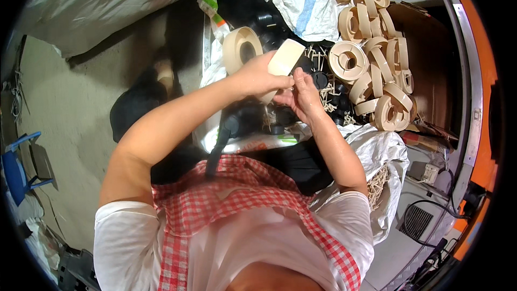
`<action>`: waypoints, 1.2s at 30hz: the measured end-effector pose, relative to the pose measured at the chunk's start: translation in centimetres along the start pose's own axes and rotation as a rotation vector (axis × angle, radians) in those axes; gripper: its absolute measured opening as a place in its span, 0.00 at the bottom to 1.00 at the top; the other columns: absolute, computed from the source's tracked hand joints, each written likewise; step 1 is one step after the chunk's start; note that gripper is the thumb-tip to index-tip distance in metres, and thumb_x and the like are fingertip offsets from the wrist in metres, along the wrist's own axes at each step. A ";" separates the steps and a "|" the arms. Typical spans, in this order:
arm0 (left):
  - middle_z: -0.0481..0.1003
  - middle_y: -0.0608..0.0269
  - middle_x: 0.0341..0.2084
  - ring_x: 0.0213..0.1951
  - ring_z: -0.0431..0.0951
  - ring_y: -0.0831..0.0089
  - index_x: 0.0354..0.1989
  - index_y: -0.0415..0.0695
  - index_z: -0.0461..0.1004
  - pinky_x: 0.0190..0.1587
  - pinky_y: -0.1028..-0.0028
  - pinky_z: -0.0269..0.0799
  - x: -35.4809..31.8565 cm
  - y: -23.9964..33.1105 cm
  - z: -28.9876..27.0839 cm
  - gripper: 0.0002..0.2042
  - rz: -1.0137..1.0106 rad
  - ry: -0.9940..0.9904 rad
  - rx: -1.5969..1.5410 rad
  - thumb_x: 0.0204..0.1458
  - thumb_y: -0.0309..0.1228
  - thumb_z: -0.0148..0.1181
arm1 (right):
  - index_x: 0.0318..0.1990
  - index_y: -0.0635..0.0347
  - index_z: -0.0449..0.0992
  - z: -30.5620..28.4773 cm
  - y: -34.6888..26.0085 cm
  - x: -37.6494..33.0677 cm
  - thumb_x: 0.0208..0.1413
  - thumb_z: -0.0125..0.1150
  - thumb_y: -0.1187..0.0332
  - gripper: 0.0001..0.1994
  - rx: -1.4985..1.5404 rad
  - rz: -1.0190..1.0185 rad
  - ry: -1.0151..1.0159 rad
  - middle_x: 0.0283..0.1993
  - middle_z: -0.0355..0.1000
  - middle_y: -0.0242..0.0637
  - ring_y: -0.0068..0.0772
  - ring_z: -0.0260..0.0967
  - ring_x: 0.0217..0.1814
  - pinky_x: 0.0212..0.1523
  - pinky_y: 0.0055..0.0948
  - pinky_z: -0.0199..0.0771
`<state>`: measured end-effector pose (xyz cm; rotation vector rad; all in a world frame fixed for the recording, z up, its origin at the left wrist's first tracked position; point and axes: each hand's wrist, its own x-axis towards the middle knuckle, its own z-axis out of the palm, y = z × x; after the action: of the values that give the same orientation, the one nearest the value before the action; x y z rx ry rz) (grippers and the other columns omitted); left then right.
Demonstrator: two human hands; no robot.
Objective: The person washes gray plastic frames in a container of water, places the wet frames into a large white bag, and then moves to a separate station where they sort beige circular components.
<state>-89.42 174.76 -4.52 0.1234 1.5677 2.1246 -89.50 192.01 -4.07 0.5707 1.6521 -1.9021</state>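
My left hand (260, 77) grips a beige plastic ring (286, 56), its smooth outer wall tilted up, with the thumb across its near side. Close against the lower right of that ring is my right hand (305, 98). Its fingers are bent and drawn together by the left thumb; whatever may be between them is too small to make out. Just beyond my left hand stands another beige ring (240, 48) with an open centre. Beneath both hands lie black round plastic parts (320, 80) and thin beige sprue pieces (327, 96).
Many beige rings (348, 60) are heaped at the right beside a cardboard box (433, 70). White woven sacking (301, 0) lies at the back. A white sack (385, 151) by my right elbow holds sprue scraps (378, 183). A grey machine (425, 199) with cables and an orange frame (479, 11) border the right.
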 end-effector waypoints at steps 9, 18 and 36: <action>0.72 0.61 0.40 0.40 0.72 0.76 0.50 0.38 0.65 0.43 0.76 0.68 0.3 0.8 0.3 0.26 0.021 0.045 0.051 0.41 0.31 0.63 | 0.64 0.58 0.36 -2.0 0.9 0.4 0.48 0.63 0.67 0.44 -1.079 -0.837 -0.108 0.53 0.62 0.50 0.32 0.67 0.48 0.50 0.31 0.69; 0.71 0.61 0.40 0.40 0.72 0.75 0.52 0.39 0.63 0.41 0.76 0.69 1.4 0.1 1.2 0.26 0.002 0.047 -0.067 0.41 0.29 0.62 | 0.58 0.63 0.50 -3.0 1.2 2.3 0.55 0.51 0.50 0.32 -1.025 -0.951 0.005 0.44 0.68 0.48 0.32 0.72 0.33 0.33 0.28 0.73; 0.61 0.46 0.53 0.51 0.65 0.55 0.55 0.38 0.61 0.52 0.67 0.62 3.4 -0.1 -3.2 0.28 0.316 0.850 1.306 0.42 0.28 0.58 | 0.54 0.69 0.58 -21.9 -7.4 11.8 0.31 0.71 0.56 0.42 -1.061 -0.201 1.039 0.50 0.65 0.56 0.52 0.66 0.51 0.54 0.38 0.62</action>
<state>-93.48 173.49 -6.45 -0.1407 3.3823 0.9313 -104.10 212.83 -9.39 0.9770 3.0553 -0.4768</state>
